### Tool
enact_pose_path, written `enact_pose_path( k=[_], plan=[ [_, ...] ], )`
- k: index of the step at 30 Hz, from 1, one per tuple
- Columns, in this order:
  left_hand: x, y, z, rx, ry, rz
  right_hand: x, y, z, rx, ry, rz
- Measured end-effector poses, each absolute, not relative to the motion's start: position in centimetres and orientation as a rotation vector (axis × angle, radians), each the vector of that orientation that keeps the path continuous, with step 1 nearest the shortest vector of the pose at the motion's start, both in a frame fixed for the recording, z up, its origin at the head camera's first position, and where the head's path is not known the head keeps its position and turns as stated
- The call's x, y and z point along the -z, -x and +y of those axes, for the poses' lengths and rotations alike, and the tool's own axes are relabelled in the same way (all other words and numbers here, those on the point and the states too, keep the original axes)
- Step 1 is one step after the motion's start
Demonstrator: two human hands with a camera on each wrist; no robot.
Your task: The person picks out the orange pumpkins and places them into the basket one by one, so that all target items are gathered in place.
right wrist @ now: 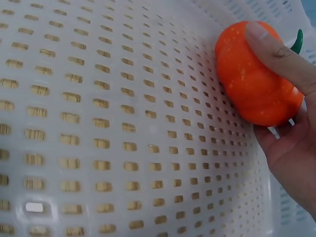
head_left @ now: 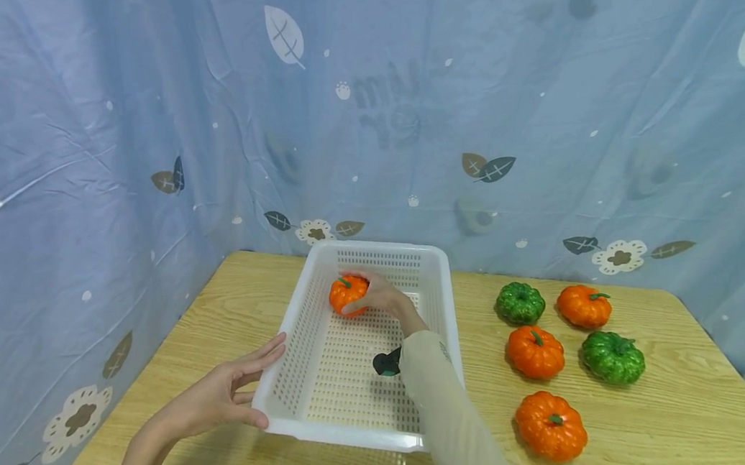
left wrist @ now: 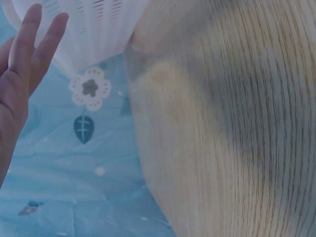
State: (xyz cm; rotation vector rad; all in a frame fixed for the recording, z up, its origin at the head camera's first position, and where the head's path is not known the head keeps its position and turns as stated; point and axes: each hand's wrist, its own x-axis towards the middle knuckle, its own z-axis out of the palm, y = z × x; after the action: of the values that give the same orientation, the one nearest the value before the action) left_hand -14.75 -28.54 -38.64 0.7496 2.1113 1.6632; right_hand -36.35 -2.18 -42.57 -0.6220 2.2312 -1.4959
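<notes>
An orange toy pumpkin (head_left: 346, 292) with a green stem is inside the white plastic basket (head_left: 361, 435), toward its far left corner. My right hand (head_left: 380, 297) grips that pumpkin; in the right wrist view the thumb lies across the orange pumpkin (right wrist: 254, 84) and the other fingers go behind it. At the basket's near left side, my left hand (head_left: 228, 390) touches the rim with thumb and spread fingers. The left wrist view shows straight fingers of the left hand (left wrist: 22, 74) beside the basket wall (left wrist: 94, 34).
To the right of the basket, several pumpkins lie on the wooden table (head_left: 677, 420), among them a green one (head_left: 613, 357) and an orange one (head_left: 551, 427). A patterned blue curtain (head_left: 367, 153) hangs behind the table and along its left side.
</notes>
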Motion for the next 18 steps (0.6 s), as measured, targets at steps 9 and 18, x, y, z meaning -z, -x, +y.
enact_pose_path(
  k=[9,18],
  plan=[
    [38.4,14.9,-28.5,-1.644,-0.718,2.109,41.0,36.1,-1.6,1.349,0.663,2.271],
    [38.4,14.8,-28.5,-1.667,-0.692,2.057,40.2,36.0,-0.9,1.304,0.632,2.313]
  ],
)
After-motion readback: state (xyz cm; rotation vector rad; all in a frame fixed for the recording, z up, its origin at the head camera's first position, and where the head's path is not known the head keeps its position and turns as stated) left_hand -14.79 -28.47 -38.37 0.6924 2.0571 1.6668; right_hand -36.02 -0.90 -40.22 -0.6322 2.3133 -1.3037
